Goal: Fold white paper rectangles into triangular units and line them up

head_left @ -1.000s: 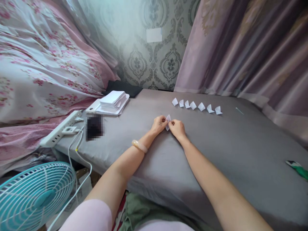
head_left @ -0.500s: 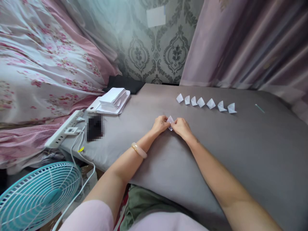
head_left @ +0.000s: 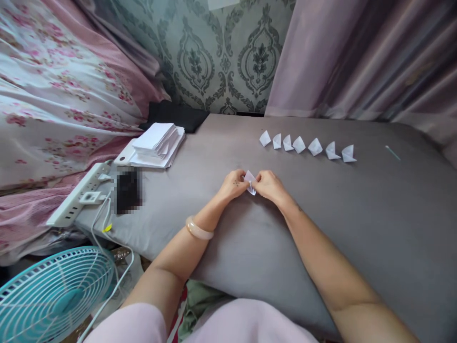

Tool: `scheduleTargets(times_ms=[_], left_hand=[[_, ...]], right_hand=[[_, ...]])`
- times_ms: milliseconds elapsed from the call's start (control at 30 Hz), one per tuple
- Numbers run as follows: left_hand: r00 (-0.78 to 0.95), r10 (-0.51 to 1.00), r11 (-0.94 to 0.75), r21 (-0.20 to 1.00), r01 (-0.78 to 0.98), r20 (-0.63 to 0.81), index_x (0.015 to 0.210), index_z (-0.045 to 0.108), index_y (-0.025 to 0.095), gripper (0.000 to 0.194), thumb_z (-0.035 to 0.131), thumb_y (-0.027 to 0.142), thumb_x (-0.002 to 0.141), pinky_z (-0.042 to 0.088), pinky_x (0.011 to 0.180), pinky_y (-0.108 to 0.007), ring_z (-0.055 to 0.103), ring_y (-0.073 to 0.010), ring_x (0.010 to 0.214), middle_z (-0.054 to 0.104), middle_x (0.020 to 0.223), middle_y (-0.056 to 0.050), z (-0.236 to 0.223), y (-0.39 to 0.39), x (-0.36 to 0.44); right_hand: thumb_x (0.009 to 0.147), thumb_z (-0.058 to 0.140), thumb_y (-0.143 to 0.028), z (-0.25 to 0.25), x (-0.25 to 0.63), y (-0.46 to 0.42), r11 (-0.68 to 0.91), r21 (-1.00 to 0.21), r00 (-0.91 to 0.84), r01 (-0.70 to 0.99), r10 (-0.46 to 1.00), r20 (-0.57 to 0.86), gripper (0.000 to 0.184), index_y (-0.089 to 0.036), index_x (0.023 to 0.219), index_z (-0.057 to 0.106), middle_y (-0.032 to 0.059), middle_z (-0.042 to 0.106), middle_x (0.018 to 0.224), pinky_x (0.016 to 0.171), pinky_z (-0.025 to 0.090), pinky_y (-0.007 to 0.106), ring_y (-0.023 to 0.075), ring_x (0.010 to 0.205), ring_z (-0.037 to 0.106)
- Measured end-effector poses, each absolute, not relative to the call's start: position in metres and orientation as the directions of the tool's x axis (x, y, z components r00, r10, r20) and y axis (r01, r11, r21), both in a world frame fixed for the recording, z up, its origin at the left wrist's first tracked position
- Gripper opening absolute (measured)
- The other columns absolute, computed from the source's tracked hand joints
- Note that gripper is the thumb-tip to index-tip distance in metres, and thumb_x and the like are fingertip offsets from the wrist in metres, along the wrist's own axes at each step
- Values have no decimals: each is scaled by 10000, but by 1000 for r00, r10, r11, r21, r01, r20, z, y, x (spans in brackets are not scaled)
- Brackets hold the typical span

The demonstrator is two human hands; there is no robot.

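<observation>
Between my two hands is a small piece of folded white paper [head_left: 251, 177], its pointed tip sticking up. My left hand [head_left: 233, 185] pinches it from the left side, and a pale bangle circles that wrist. On the right edge, my right hand [head_left: 269, 186] grips the same paper with thumb and fingers closed. Farther back, several folded white paper pieces [head_left: 315, 147] stand in a row on the grey-covered surface [head_left: 221, 252]. Fingers hide the lower folds of the held piece.
A stack of white paper [head_left: 153, 140] lies at the back left, near a black cloth [head_left: 178, 114]. A power strip [head_left: 76, 195] with white cables runs along the left edge, above a turquoise fan [head_left: 67, 295]. A thin stick [head_left: 392, 152] lies far right.
The view has tipped downward, so the wall shows less. Both hands still hold the folded paper, and its tip now leans a little more to the left.
</observation>
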State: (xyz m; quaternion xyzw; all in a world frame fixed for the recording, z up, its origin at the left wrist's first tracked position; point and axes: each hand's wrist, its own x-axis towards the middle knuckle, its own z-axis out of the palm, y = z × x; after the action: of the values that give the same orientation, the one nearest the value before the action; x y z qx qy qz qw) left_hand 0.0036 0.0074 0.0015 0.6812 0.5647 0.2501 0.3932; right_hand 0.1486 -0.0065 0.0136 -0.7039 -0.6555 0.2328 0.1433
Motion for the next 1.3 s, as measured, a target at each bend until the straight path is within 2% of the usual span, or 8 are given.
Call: scheduleTargets(times_ms=[300,467,600,700,833,967,1100,1300], left_hand=[[227,973,-80,885,458,-29,909,681,135,254,528,187,712,323,511,-193,443,-82,538,524,589,31,-7,10,1],[307,952,-107,949,298,11,890,640,136,193,537,172,731,441,604,-200,579,-108,684,646,787,-14,-2,10,-2],[288,957,-25,974,224,-42,852,598,126,206,597,325,801,462,567,-219,592,-122,642,634,730,-29,1,8,0],[243,969,-100,975,197,50,830,601,124,312,605,436,824,428,534,-200,546,-99,582,593,647,-8,-1,8,1],[255,953,-207,964,167,161,979,651,124,348,594,440,846,432,550,-187,543,-89,592,609,671,-5,-4,7,1],[312,928,-289,924,250,206,961,700,135,306,560,395,879,479,636,-207,602,-118,693,681,767,-40,-3,5,-1],[207,916,-399,830,389,343,929,718,155,246,526,309,906,480,651,-216,613,-121,699,712,797,-51,-1,3,-2],[63,838,-485,687,541,543,930,695,166,215,495,242,931,495,686,-228,630,-119,700,716,816,-58,-1,7,-7]], right_hand=[[754,545,-261,25,153,-5,-57,-546,-4,836,994,-109,110,-196,767,632,41,676,716,557,327,241,149,642,567],[761,544,-277,31,162,-5,23,-593,-67,805,996,-53,104,-208,759,621,13,655,667,551,316,235,137,613,547],[794,535,-295,33,161,-8,108,-585,-135,803,991,-2,131,-200,761,618,9,646,649,555,314,235,129,595,534],[823,528,-334,34,163,-9,153,-590,-178,792,984,16,175,-204,762,628,2,646,647,556,315,235,124,585,530],[839,539,-411,33,170,-7,185,-655,-210,732,977,41,242,-209,781,659,-17,629,610,544,321,229,115,557,520],[805,594,-434,30,174,-4,162,-705,-166,690,984,63,255,-205,806,708,-20,623,592,541,342,232,115,551,523],[822,594,-457,28,171,-2,150,-817,-167,556,984,66,296,-199,867,733,9,677,690,580,410,235,127,614,579],[839,608,-483,42,168,-7,-168,-919,-99,358,971,-216,365,-144,945,692,93,727,875,478,458,200,138,657,654]])
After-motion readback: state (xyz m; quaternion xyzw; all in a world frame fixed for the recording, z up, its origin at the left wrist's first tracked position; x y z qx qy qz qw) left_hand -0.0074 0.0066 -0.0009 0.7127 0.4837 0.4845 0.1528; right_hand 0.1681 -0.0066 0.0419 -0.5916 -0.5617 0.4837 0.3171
